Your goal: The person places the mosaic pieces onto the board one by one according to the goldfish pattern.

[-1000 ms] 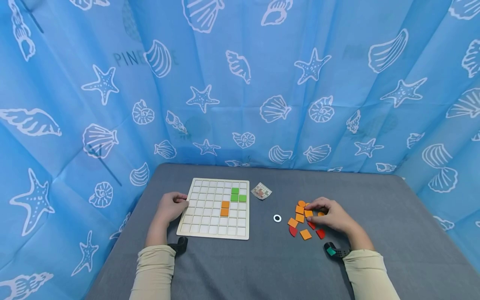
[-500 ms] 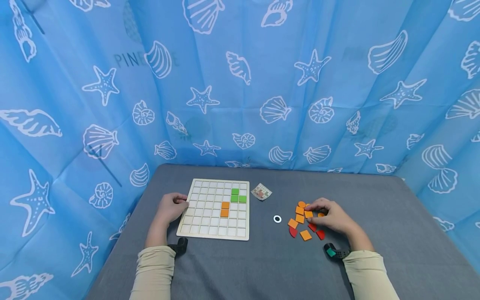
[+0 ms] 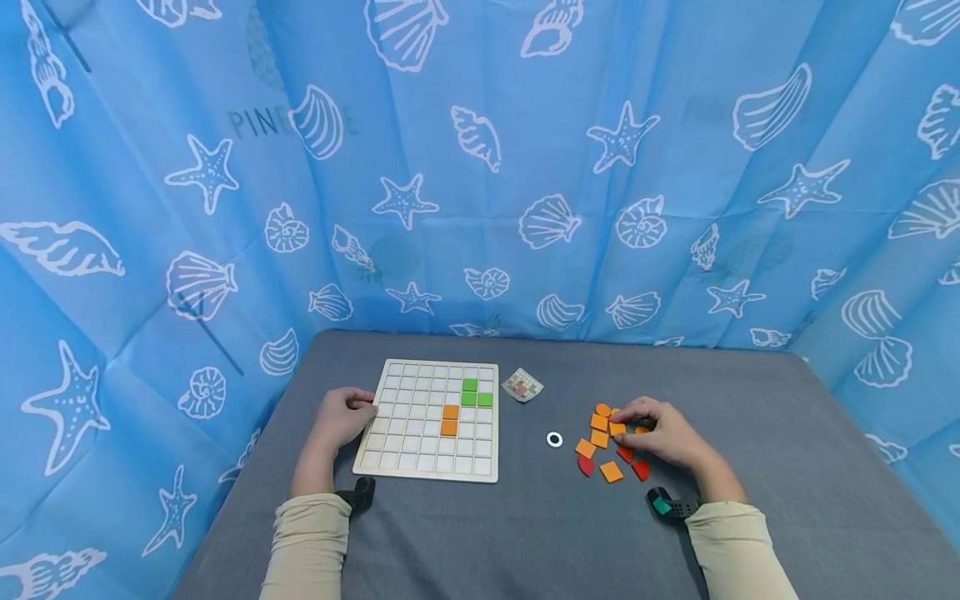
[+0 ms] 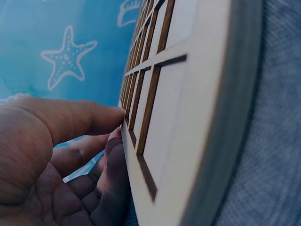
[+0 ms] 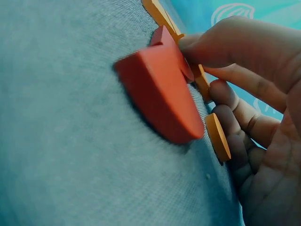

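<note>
My left hand (image 3: 341,415) holds the left edge of a pale grid board (image 3: 423,477), thumb on its rim and fingers at its side. Several green square tiles (image 3: 469,399) sit in the board's upper right cells. Two orange square tiles (image 3: 450,412) lie in cells near its middle. Over a loose pile to the right, my right hand (image 3: 669,432) pinches an orange square tile (image 3: 617,429) between thumb and fingers. Close by that hand, in the right wrist view, lie a red quarter-round piece (image 5: 160,94) and an orange disc (image 5: 217,137); the hand partly hides other pieces.
A small patterned card (image 3: 522,384) lies just right of the board. Between board and pile is a white ring with a dark centre (image 3: 554,439). Grey cloth (image 3: 480,542) covers the table, and a blue shell-print curtain (image 3: 480,208) hangs behind it.
</note>
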`<state>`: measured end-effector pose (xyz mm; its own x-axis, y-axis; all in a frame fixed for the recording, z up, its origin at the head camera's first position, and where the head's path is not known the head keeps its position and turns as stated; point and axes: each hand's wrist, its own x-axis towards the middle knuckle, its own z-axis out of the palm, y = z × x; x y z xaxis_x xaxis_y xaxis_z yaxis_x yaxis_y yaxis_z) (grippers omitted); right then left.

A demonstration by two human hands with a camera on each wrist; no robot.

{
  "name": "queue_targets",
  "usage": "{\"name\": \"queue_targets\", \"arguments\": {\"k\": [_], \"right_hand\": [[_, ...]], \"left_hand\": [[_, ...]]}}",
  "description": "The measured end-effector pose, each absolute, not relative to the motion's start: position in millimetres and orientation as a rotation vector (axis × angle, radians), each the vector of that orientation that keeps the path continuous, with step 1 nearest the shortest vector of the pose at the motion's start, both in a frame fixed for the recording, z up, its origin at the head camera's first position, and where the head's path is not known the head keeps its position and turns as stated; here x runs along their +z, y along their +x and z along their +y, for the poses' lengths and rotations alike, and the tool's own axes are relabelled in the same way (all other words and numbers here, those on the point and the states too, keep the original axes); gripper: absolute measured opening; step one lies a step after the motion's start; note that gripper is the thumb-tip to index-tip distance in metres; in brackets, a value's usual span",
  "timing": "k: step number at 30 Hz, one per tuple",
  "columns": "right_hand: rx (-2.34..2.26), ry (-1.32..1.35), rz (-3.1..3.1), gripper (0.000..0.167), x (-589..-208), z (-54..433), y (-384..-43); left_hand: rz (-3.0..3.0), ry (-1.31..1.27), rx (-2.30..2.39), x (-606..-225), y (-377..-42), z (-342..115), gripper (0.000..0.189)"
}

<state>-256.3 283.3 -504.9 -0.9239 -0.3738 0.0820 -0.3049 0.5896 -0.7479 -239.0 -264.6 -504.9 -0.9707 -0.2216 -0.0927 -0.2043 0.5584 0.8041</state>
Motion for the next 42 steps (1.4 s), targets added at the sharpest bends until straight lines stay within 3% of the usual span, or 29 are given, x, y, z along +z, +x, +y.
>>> {"name": "queue_targets", "arguments": {"k": [15,32,42], "right_hand": [[-1.336,-0.606,2.714,0.026,-489,253,-256],[-1.429,-0.827,2.627,0.03,-487,120,-270],[-1.359,-0.981,2.465,0.027,-494,53,-261]], "left_hand": [[-2.761,0.368,-1.419,-502,-237,-263,0.029],[-2.757,0.384,-1.418,-504,-240,-263,0.029],[-2.755,0.394,-1.404,-505,-241,-264,0.029]]}}
